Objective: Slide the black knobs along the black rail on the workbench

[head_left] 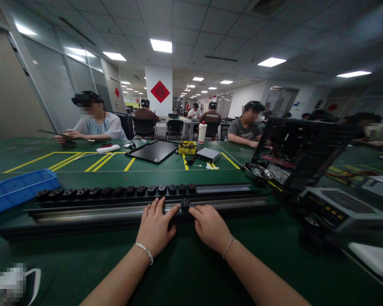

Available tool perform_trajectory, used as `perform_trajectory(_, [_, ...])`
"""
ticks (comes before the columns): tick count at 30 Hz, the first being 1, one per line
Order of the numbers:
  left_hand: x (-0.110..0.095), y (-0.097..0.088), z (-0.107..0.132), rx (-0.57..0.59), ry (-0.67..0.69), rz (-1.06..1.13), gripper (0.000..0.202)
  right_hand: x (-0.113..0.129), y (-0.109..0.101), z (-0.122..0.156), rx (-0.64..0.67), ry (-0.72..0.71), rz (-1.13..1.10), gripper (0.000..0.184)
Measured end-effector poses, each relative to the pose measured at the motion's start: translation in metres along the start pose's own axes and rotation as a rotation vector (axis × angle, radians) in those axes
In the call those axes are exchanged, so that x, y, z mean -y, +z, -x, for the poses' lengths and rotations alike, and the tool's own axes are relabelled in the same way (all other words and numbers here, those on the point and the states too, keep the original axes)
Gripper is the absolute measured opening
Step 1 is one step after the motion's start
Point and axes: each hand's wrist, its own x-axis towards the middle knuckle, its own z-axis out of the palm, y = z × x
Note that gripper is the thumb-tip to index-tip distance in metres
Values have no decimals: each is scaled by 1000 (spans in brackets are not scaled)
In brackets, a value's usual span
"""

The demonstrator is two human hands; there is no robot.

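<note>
A long black rail with a silver channel [108, 213] lies crosswise in front of me. One small black block [185, 205], which looks like a track socket, sits on this rail between my hands. My left hand [155, 229] has its fingers spread over the rail, and its index fingertip reaches the block's left side. On the block's right side are the curled fingers of my right hand [213, 227]; its lower fingers are partly hidden. Behind lies a second black rail [223, 188] carrying a row of several similar black blocks [119, 191].
A blue plastic bin [22, 187] stands left. At right are an open computer case [301, 148], a metal bowl [258, 172] and a power supply unit [344, 206]. Farther back lie a dark flat panel [153, 151] and a grey box [208, 154]. Other people sit around.
</note>
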Motion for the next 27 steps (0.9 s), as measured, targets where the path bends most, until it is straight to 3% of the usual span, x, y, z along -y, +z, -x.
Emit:
perform_trajectory(12, [-2, -2, -3, 30, 2, -69, 55, -2, 3, 0, -25, -4, -15, 33])
perform_trajectory(20, [-4, 5, -4, 33, 237, 64, 56, -1, 3, 2, -27, 18, -29, 37])
perform_trajectory(27, [-6, 3, -4, 34, 192, 85, 57, 0, -1, 5, 10, 85, -3, 37])
